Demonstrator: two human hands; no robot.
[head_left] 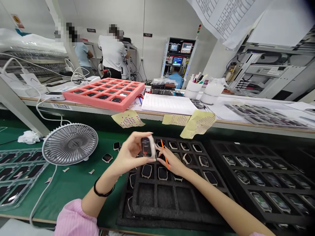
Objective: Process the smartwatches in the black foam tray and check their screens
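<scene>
Between thumb and fingers, my left hand (128, 154) grips a smartwatch (147, 147) with a lit dark screen and a pale case, raised above a black foam tray (157, 196). Close to the watch's right side is my right hand (173, 161), its fingers pinched round a thin orange stick (164, 153). I cannot tell whether the right fingertips touch the watch. Several watch bodies sit in the tray's compartments below both hands, and some front compartments hold nothing.
A round grey fan (70, 143) stands left on the green mat. Two loose watches lie near it. Clear trays of dark screens (21, 173) are far left; another black tray (258, 180) is right. The shelf holds a pink foam tray (98, 102) and papers (169, 104). People stand behind.
</scene>
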